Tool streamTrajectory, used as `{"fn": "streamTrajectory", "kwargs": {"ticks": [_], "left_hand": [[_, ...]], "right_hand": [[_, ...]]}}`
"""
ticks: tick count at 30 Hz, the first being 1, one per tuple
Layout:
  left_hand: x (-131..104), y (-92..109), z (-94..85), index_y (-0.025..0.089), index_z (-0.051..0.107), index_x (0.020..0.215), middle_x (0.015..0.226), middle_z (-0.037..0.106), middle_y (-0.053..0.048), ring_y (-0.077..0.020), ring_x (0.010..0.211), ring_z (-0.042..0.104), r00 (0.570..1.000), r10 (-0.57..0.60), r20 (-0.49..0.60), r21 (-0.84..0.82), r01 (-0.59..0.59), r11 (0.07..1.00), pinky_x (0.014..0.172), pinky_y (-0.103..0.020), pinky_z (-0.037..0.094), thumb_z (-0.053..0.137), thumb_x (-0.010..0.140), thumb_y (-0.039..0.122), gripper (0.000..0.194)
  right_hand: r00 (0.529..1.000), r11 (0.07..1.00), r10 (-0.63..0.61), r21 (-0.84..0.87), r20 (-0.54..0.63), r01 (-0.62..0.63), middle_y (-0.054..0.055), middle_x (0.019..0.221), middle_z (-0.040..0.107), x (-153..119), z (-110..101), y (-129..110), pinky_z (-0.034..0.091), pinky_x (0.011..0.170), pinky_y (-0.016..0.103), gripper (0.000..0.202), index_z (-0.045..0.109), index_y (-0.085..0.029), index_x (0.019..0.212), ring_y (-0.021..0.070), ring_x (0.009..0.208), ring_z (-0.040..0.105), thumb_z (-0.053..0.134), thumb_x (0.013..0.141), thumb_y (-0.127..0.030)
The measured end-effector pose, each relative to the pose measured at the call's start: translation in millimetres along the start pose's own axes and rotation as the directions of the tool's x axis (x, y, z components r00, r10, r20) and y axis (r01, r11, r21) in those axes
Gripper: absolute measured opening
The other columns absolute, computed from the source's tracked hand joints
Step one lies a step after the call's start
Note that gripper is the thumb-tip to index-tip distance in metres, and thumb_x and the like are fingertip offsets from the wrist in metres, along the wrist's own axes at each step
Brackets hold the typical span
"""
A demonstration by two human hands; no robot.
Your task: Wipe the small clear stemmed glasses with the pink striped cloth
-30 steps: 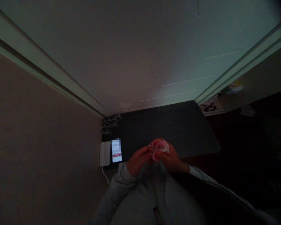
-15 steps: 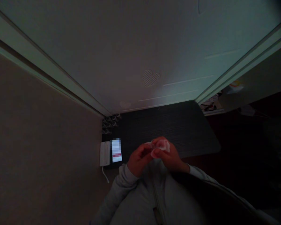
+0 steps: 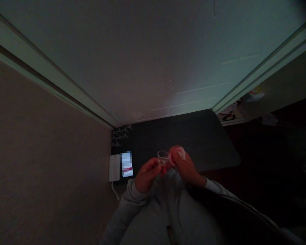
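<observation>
At far L, plain wall, v. dim. On back L corner of dark bench, small clear pieces grouped close tog., exact shape too dark to tell. Nearer, at bench's L edge, white box w/ white cable trailing down. Just to its R, lit phone, screen partly pixelated. Further R, over bench's near edge, L hand, grip pinched tight on lower part of small clear cup, mouth up twd camera. Cup approx. midway btwn both hands. Behind bench, white panel w/ raised striped heart. Immed. R of cup, pinkish-white cloth, bunched; can't tell if touching cup. Around cloth, R hand, grip closed w/ thumb on top.
</observation>
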State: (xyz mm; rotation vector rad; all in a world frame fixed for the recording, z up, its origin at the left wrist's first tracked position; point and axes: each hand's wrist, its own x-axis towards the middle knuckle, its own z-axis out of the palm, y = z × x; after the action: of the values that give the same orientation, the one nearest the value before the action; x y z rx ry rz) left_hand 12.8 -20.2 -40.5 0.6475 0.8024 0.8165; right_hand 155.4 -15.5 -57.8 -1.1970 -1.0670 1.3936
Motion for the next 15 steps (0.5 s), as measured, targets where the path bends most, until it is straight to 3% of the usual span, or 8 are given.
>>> {"fn": "streamTrajectory", "kwargs": {"ticks": [3,9,13,15], "left_hand": [[-2,2,2.0,0.013,0.057,0.074,0.06,0.054,0.0,-0.0094,0.057,0.045,1.0,-0.031,-0.007,0.026,0.031,0.999,0.058,-0.023,0.034,0.065,0.064,0.034,0.024],[1,-1,3.3,0.014,0.058,0.075,0.062,0.055,0.0,-0.01,0.058,0.047,0.995,-0.071,-0.065,0.11,0.078,0.991,0.057,-0.023,0.035,0.066,0.062,0.037,0.027],[4,-7,-3.0,0.014,0.057,0.077,0.062,0.054,0.001,-0.0088,0.056,0.046,0.99,-0.02,-0.139,0.134,0.039,0.99,0.054,-0.022,0.034,0.063,0.065,0.037,0.026],[5,-8,-5.4,0.014,0.057,0.078,0.062,0.053,0.001,-0.0086,0.055,0.045,0.989,0.012,-0.146,0.149,0.01,0.989,0.053,-0.021,0.034,0.062,0.066,0.037,0.026]], "right_hand": [[0.993,0.994,0.106,0.045,-0.048,-0.103,-0.004,0.058,0.043,5,1,-1,0.036,0.049,0.021,0.023,0.045,-0.019,0.066,0.0091,0.05,0.041,0.044,0.08,-0.037],[0.948,0.912,0.317,0.268,0.021,-0.311,-0.002,0.066,0.054,8,4,-10,0.043,0.054,0.022,0.02,0.052,-0.018,0.072,0.0113,0.058,0.051,0.056,0.068,-0.038],[0.941,0.898,0.318,0.28,0.118,-0.339,0.001,0.063,0.059,4,1,-8,0.046,0.056,0.025,0.033,0.056,-0.019,0.076,0.0153,0.063,0.057,0.043,0.076,-0.05],[0.965,0.955,0.228,0.164,0.127,-0.247,0.001,0.058,0.058,2,-2,-3,0.047,0.056,0.026,0.041,0.058,-0.02,0.072,0.0162,0.063,0.058,0.033,0.08,-0.052]]}}
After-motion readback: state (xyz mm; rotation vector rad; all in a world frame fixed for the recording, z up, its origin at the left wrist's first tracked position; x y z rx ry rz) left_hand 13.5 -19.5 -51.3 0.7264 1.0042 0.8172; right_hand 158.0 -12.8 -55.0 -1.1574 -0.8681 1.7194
